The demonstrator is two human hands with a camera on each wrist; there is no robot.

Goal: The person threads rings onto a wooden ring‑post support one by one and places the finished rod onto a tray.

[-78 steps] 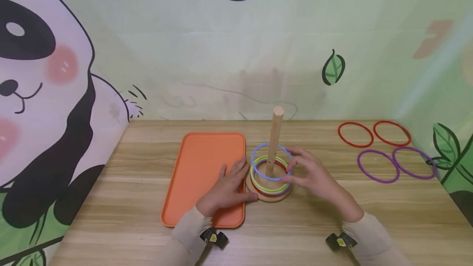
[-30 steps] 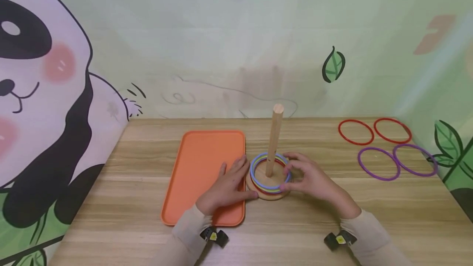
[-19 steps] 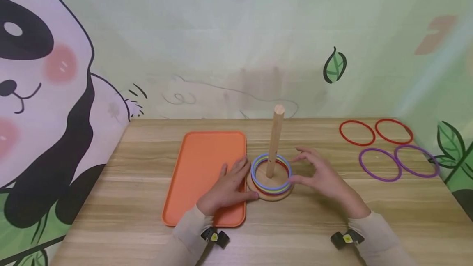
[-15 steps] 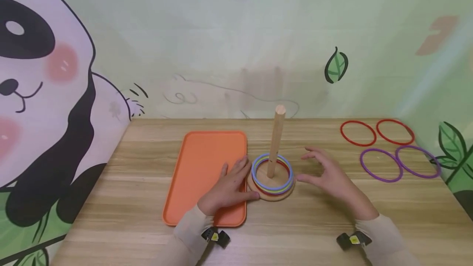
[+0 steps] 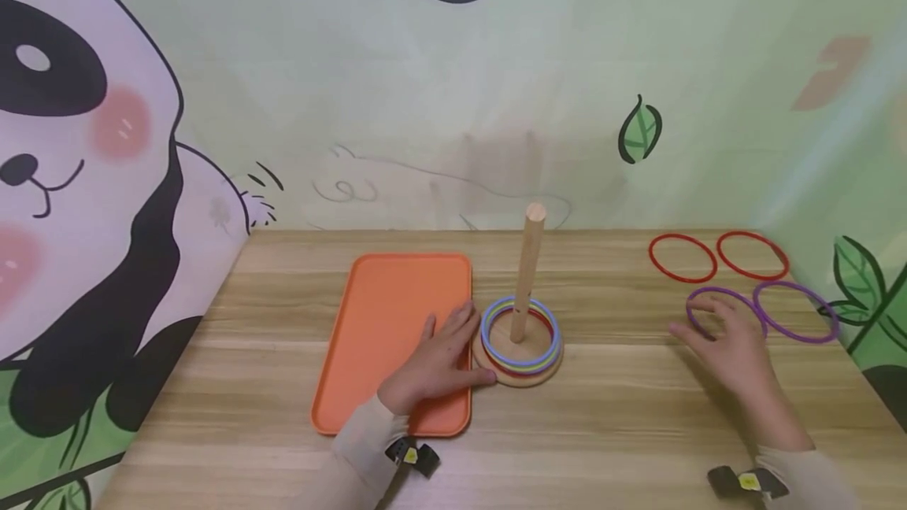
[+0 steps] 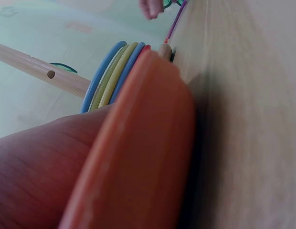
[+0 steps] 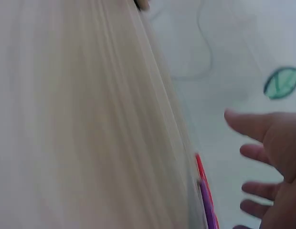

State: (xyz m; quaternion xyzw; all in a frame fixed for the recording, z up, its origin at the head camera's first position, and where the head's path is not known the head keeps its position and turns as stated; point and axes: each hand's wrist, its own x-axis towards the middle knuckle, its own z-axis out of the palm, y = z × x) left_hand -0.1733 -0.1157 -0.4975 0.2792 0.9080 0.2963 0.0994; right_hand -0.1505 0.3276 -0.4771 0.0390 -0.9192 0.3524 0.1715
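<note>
A wooden post (image 5: 527,274) rises from a round wooden base (image 5: 520,378). Stacked around its foot are several rings, with a blue ring (image 5: 557,337) on top; the left wrist view shows blue, yellow-green and red rims (image 6: 110,78). My left hand (image 5: 435,360) lies over the right side of an orange tray (image 5: 375,297), thumb and fingertips at the base's left edge. Over at the right, my right hand (image 5: 737,345) hovers above the nearer-left purple ring (image 5: 716,290), covering part of it. Its thumb and fingers are spread apart, holding nothing, as the right wrist view also shows.
A second purple ring (image 5: 797,337) lies right of the first, their rims meeting. Behind them lie two red rings, the left red ring (image 5: 683,280) and the right red ring (image 5: 753,275), near the table's back edge. A painted wall (image 5: 425,101) stands behind the table (image 5: 602,447).
The blue ring has come down the post onto the stack, and my right hand has let go of it. That hand has moved right to the purple rings. My left hand stays put.
</note>
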